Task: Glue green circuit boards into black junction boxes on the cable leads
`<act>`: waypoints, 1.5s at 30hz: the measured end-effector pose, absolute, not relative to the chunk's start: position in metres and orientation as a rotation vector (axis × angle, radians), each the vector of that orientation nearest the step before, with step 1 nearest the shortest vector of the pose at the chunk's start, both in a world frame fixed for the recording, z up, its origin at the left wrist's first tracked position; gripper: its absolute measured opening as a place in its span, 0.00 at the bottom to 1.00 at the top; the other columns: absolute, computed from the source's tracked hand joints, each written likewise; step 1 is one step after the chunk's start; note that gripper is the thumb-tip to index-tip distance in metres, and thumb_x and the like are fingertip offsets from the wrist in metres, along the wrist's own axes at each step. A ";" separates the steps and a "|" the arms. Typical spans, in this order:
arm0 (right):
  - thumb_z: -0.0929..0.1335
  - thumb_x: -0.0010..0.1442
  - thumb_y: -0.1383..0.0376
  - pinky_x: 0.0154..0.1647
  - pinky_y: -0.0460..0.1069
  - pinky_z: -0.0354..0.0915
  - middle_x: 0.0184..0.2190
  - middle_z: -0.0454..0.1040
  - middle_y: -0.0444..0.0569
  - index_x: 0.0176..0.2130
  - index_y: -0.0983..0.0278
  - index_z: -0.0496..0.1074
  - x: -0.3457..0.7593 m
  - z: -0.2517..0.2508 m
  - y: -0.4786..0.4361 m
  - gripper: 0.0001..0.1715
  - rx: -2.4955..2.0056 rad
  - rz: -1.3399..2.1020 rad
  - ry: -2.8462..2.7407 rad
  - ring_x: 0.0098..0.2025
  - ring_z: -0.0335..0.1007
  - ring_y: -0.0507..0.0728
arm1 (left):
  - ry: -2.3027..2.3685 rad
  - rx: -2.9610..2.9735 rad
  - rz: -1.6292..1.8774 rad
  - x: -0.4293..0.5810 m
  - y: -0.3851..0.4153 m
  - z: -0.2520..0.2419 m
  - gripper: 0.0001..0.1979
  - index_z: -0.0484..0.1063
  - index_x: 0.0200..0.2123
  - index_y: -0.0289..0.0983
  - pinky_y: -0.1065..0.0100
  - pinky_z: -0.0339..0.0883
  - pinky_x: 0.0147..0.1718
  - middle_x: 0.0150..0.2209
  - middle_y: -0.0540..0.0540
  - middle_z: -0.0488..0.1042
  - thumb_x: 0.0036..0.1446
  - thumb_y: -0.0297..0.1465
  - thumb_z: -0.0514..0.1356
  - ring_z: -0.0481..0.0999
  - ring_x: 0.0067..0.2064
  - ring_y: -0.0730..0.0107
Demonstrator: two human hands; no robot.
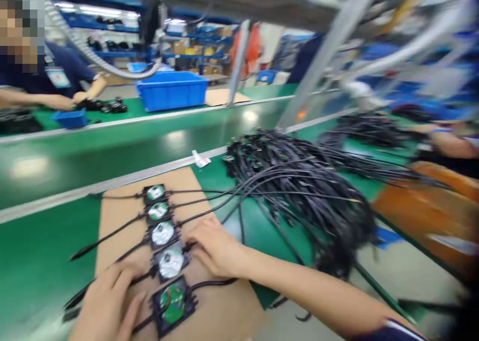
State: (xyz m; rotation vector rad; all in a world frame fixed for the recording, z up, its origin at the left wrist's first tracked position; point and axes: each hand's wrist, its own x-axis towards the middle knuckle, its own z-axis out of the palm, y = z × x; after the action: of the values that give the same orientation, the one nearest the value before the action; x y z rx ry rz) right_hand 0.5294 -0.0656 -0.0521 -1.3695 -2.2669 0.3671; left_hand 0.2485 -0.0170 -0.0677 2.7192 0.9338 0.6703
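Note:
Several square black housings with round boards run in a row down a cardboard sheet [228, 311], with black cables leaving both sides. The nearest housing [173, 303] shows a bare green board with small wires. The boards of the others, such as the fourth housing [170, 262], carry whitish, shiny material. My right hand [215, 246] pinches the black cable end at the right edge of that fourth housing. My left hand [108, 301] lies over cables left of the two nearest housings, thumb apart from the fingers; its fingertips are partly hidden.
A large heap of black cables [292, 181] covers the green bench to the right. Behind runs a green conveyor [168, 136], with a blue bin [172, 91] beyond it. A co-worker handles black parts at far left; another person's arm [449, 141] shows at right. A metal post [322, 57] slants down.

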 end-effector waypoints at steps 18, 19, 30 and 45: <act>0.60 0.63 0.71 0.28 0.48 0.59 0.30 0.69 0.48 0.44 0.65 0.68 0.524 -0.007 -0.073 0.11 -1.193 0.286 -2.530 0.32 0.64 0.54 | 1.087 2.429 0.484 0.271 -0.037 -0.031 0.09 0.67 0.38 0.38 0.69 0.65 0.27 0.30 0.48 0.72 0.64 0.28 0.48 0.71 0.29 0.69; 0.60 0.63 0.71 0.28 0.48 0.58 0.30 0.69 0.48 0.41 0.66 0.69 0.522 -0.006 -0.071 0.10 -1.210 0.287 -2.549 0.32 0.65 0.54 | 1.098 2.451 0.464 0.274 -0.035 -0.032 0.09 0.67 0.37 0.38 0.69 0.65 0.26 0.29 0.48 0.71 0.64 0.28 0.48 0.71 0.29 0.68; 0.62 0.57 0.71 0.24 0.51 0.48 0.27 0.69 0.47 0.32 0.62 0.66 0.501 -0.017 -0.052 0.05 -1.400 0.399 -2.744 0.27 0.65 0.58 | 1.141 2.512 0.387 0.285 -0.032 -0.044 0.10 0.68 0.40 0.37 0.65 0.69 0.27 0.30 0.47 0.72 0.64 0.27 0.48 0.72 0.28 0.66; 0.65 0.49 0.71 0.20 0.52 0.36 0.27 0.73 0.54 0.38 0.69 0.74 0.485 -0.030 -0.046 0.16 -1.321 0.291 -2.904 0.25 0.64 0.57 | 1.109 2.592 0.400 0.272 -0.027 -0.039 0.12 0.70 0.41 0.36 0.65 0.72 0.30 0.32 0.45 0.75 0.60 0.22 0.50 0.74 0.32 0.65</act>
State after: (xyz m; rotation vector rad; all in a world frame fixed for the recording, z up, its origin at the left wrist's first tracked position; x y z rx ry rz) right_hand 0.4852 -0.0463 -0.0297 -1.3212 -2.9045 0.2913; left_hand 0.2723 -0.0266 -0.0389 2.5925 1.1092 0.4002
